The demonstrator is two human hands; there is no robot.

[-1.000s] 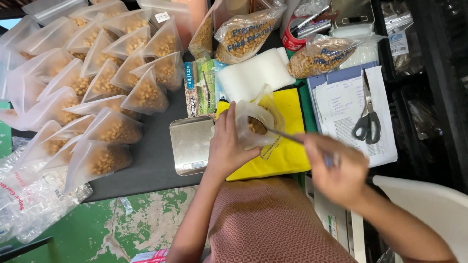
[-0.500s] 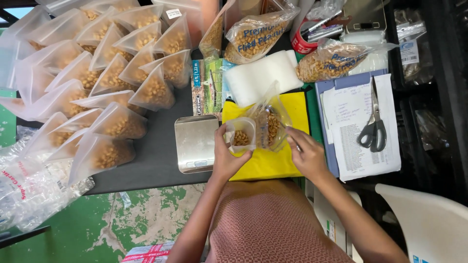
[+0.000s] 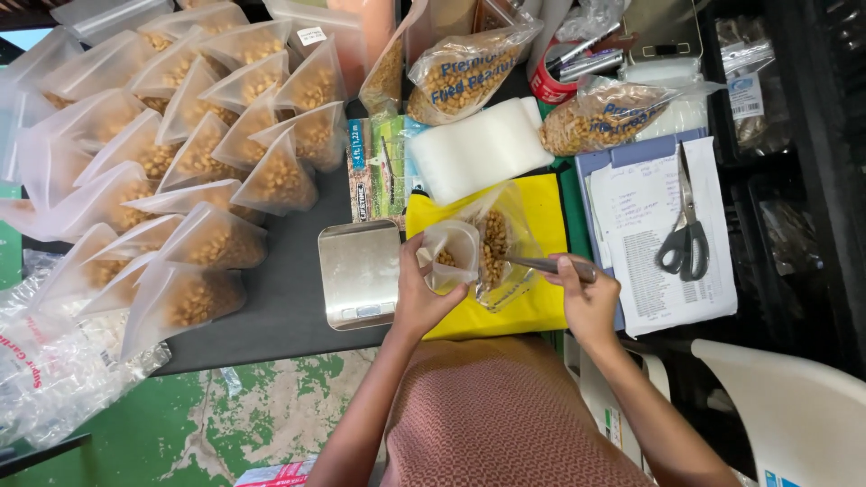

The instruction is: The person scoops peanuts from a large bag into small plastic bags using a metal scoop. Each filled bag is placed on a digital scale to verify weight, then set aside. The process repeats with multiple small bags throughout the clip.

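Dark tabletop (image 3: 289,307) carries filled clear bags (image 3: 194,171), metal scale (image 3: 361,273), yellow cloth (image 3: 532,302), white foam (image 3: 480,149), paper w/ scissors (image 3: 684,239).

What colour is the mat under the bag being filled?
Bright yellow mat, clearest in the head view, lying beneath the clear bag.

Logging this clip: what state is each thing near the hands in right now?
Left hand: holds the clear cup.
Clear cup: tilted, a few nuts inside.
Right hand: grips a thin tool.
Thin tool: tip in the small bag.
Small bag: open, partly filled.
Scale: platform bare.
Scissors: shut, on papers.
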